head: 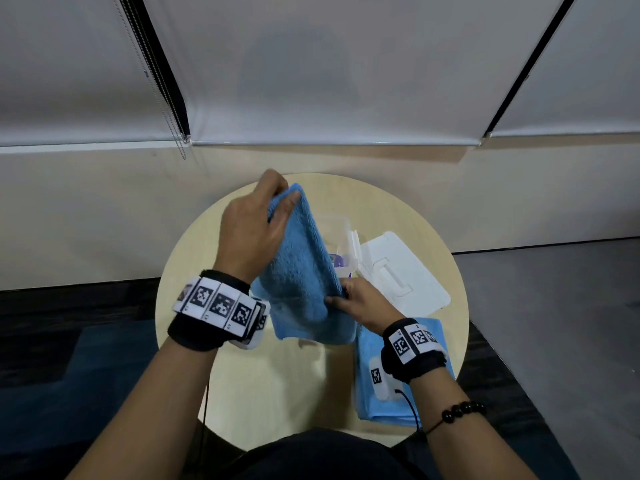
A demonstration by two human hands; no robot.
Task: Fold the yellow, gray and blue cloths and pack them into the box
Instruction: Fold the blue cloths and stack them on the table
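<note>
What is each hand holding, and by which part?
Both hold the same blue cloth. Left hand: grip on its raised far end. Right hand: pinch grip on its near right edge.

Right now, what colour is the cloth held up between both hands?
The cloth is blue, seen best in the head view.

No words or numbers could be read. Black-and-white square code tags (221,304) sat on the left wristband (194,333) and the right wristband (417,363). A purple label (337,261) at the box (341,225) was too blurry to read.
</note>
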